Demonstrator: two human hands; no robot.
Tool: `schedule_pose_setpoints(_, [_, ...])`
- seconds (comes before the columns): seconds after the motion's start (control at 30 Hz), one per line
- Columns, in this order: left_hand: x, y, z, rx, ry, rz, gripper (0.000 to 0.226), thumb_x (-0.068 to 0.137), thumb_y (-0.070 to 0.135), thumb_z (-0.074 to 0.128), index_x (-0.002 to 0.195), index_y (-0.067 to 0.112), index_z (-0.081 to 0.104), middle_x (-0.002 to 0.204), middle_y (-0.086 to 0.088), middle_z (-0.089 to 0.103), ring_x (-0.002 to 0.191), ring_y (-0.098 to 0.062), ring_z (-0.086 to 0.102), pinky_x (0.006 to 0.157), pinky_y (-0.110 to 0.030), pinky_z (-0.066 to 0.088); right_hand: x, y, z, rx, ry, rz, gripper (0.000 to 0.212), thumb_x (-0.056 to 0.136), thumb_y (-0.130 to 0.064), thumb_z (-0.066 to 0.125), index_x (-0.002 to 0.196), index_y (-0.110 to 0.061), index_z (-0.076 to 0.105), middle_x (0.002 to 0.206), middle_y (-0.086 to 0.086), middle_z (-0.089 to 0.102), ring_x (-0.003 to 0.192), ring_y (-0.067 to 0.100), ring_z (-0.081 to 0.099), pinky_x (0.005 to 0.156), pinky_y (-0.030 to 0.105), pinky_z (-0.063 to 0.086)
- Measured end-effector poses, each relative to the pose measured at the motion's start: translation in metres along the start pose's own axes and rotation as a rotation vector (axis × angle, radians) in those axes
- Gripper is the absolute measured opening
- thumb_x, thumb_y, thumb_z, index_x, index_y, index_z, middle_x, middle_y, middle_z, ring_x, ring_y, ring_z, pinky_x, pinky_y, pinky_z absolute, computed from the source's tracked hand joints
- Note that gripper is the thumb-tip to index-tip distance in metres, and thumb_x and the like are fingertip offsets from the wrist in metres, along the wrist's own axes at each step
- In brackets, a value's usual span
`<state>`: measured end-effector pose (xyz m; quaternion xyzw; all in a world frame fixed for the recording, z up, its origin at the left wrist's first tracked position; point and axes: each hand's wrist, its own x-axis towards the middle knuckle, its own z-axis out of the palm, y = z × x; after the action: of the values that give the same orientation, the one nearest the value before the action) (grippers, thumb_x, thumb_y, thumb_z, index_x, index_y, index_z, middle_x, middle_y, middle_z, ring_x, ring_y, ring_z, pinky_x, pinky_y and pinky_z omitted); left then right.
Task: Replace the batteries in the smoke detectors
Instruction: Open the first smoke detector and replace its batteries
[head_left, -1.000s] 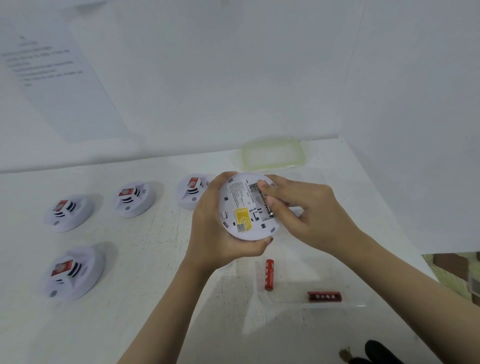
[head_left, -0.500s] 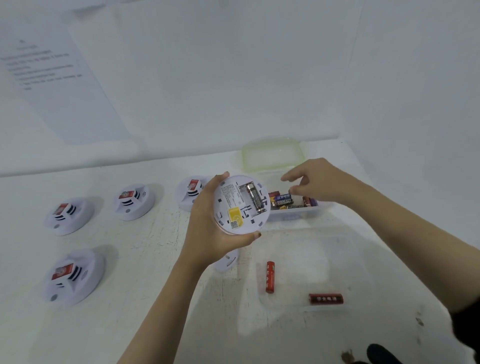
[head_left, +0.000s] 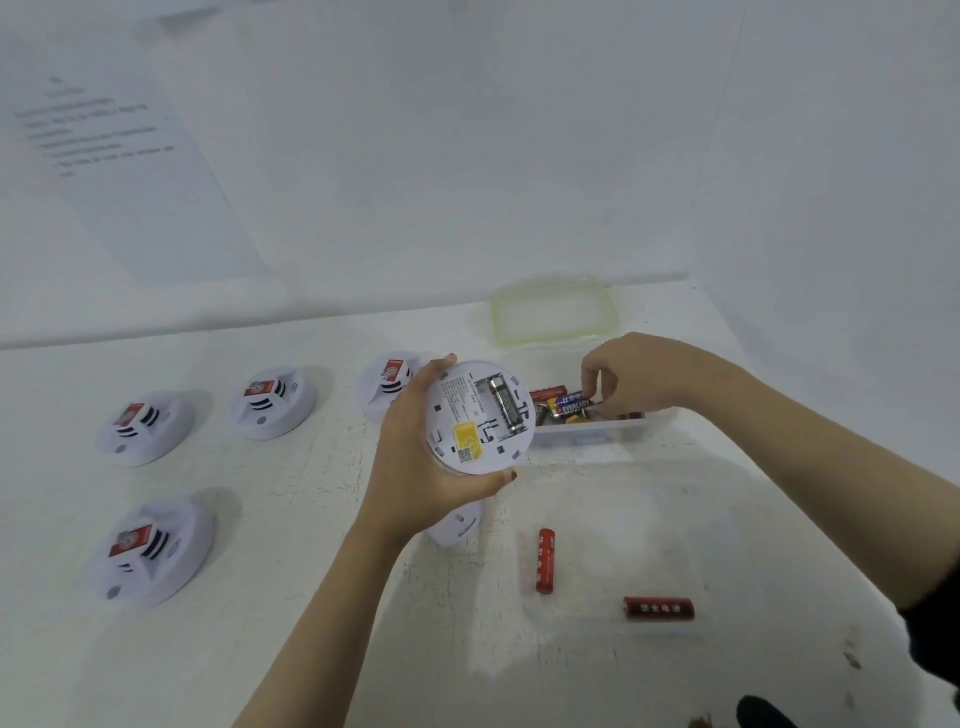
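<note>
On the white table, at about 2 o'clock from the held smoke detector, stands a clear plastic box; in it lie loose batteries, red, black and one blue battery, in a heap; its green-rimmed lid lies flat just behind, at 12 o'clock from the box. The left hand holds the detector above the table with the back side up, fingers curled round its rim; one dark battery sits in the open compartment, the slot beside it is bare. The right hand reaches into the box, fingers curled, thumb and forefinger at the end of the blue battery; if they grip it already I cannot tell. Two red batteries lie on the table at 5 o'clock from the detector; four other detectors rest at 9 o'clock. Half a second ago the right hand hovered over the box with looser fingers; now it is lower, inside it; a second ago it was at the compartment; the left hand has kept the detector in the same place.
</note>
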<state>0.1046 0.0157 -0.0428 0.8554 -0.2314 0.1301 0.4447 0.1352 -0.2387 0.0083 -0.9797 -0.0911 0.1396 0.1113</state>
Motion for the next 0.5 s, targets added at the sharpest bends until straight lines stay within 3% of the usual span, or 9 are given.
schedule_pose_setpoints(0.1, [0.000, -0.002, 0.000, -0.019, 0.008, -0.015, 0.103, 0.051, 0.052, 0.083, 0.138, 0.020, 0.039, 0.135, 0.026, 0.042, 0.126, -0.006, 0.046, 0.102, -0.045, 0.047, -0.009, 0.002, -0.004, 0.379, 0.100, -0.037, 0.005, 0.082, -0.016, 0.067, 0.086, -0.018, 0.064, 0.074, -0.008, 0.063, 0.066, 0.006, 0.057, 0.064, 0.022, 0.045])
schedule_pose_setpoints(0.2, [0.000, -0.003, 0.001, -0.044, 0.013, -0.047, 0.105, 0.050, 0.050, 0.085, 0.138, 0.016, 0.040, 0.133, 0.013, 0.049, 0.125, -0.011, 0.049, 0.101, -0.045, 0.048, -0.027, -0.010, -0.008, 0.811, 0.176, -0.106, 0.007, 0.084, -0.005, 0.065, 0.089, -0.011, 0.066, 0.071, 0.002, 0.066, 0.061, 0.011, 0.061, 0.059, 0.023, 0.050])
schedule_pose_setpoints(0.37, [0.000, 0.001, 0.005, -0.075, -0.001, -0.048, 0.102, 0.051, 0.048, 0.085, 0.137, 0.017, 0.040, 0.131, 0.009, 0.052, 0.122, -0.010, 0.052, 0.098, -0.040, 0.050, -0.055, -0.036, -0.003, 1.124, 0.189, -0.200, 0.025, 0.093, 0.000, 0.052, 0.111, -0.012, 0.065, 0.068, 0.001, 0.065, 0.060, 0.011, 0.061, 0.062, 0.019, 0.052])
schedule_pose_setpoints(0.5, [-0.001, 0.007, 0.007, -0.096, -0.014, -0.020, 0.101, 0.052, 0.048, 0.083, 0.137, 0.017, 0.039, 0.131, 0.007, 0.052, 0.121, -0.012, 0.053, 0.096, -0.038, 0.051, -0.064, -0.048, 0.007, 1.161, 0.191, -0.258, 0.027, 0.094, 0.002, 0.049, 0.108, -0.015, 0.065, 0.072, 0.005, 0.062, 0.063, 0.013, 0.060, 0.060, 0.022, 0.052])
